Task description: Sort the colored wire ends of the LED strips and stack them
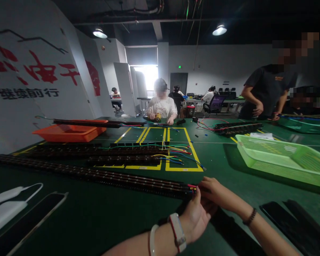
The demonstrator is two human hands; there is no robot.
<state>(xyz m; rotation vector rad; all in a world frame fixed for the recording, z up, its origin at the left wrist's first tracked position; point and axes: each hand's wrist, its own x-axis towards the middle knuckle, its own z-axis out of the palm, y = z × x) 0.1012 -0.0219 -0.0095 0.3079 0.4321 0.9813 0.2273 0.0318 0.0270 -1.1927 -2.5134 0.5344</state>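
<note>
A long black cable chain (109, 176) with wires running through it lies across the green table, its near end at my hands. Short coloured wires (192, 187), red, yellow and blue, come out of that end. My left hand (194, 217), below and beside the end, is closed with its thumb up against the wires. My right hand (212, 190) reaches in from the right, its curled fingers closed around the same wire ends. The fingertips of both hands overlap and partly hide what they pinch.
More cable chains (133, 153) with loose wire ends lie beyond, over yellow tape outlines. An orange basket (69, 133) stands at left, a green basket (282, 158) at right. A phone (280, 217) lies near my right arm. Co-workers are across the table.
</note>
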